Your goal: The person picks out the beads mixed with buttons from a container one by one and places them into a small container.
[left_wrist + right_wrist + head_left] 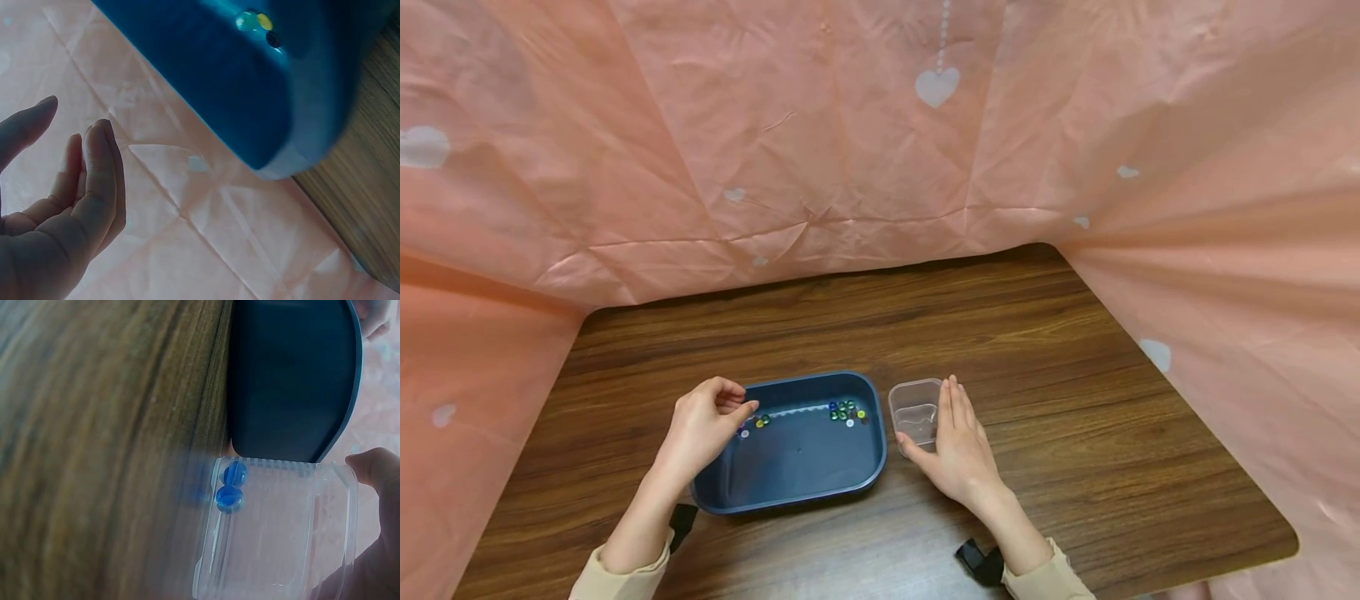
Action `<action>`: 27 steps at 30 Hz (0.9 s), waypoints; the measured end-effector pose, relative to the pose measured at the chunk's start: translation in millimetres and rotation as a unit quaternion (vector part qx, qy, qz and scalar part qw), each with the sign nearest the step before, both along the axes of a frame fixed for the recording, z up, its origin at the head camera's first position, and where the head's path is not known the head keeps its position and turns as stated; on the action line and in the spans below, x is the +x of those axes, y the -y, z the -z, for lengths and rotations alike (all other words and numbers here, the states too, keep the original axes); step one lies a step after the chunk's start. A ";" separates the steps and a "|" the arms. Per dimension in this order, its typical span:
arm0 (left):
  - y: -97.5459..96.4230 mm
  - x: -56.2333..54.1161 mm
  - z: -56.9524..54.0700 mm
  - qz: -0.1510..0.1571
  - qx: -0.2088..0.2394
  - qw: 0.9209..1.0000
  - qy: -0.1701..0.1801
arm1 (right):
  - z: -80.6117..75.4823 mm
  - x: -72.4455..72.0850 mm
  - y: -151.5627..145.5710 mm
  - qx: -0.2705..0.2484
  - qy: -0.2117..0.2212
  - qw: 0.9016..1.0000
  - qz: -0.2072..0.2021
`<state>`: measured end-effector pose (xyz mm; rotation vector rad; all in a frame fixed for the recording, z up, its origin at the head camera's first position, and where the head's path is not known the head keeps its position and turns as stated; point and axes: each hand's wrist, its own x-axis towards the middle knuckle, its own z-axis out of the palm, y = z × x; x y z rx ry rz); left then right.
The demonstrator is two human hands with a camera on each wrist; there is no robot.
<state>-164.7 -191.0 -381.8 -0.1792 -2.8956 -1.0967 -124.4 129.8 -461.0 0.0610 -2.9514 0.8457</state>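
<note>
My left hand (703, 421) hovers over the left edge of a blue tray (797, 467). Its fingers (100, 162) curve loosely with a gap to the thumb, and nothing shows between them. Small round pieces, some like glass marbles and some flat like buttons, lie in the tray: one cluster (842, 411) at the far right, another group (760, 422) at the left. My right hand (958, 458) rests against a clear plastic container (913, 408), fingers straight along its right side, thumb at its near rim. Two blue marbles (229, 499) sit inside the container.
Dark wood tabletop (1075, 417) lies under the tray and container, which stand side by side. A pink cloth (850, 125) with white hearts hangs around the back and sides. Black devices (981, 562) are worn at both wrists.
</note>
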 end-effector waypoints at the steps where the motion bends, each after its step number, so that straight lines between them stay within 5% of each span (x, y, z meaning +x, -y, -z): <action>1: 1.1 0.2 0.6 0.002 -0.002 1.000 0.002 | 0.2 0.1 0.0 0.000 0.000 1.000 0.000; 18: 22.4 -12.1 22.5 0.076 0.002 0.997 0.032 | 0.9 2.0 -1.5 -0.003 0.006 1.000 0.002; 27: 26.3 -18.6 33.5 0.092 0.012 0.995 0.039 | 1.6 2.1 -3.5 0.003 -0.001 1.000 0.005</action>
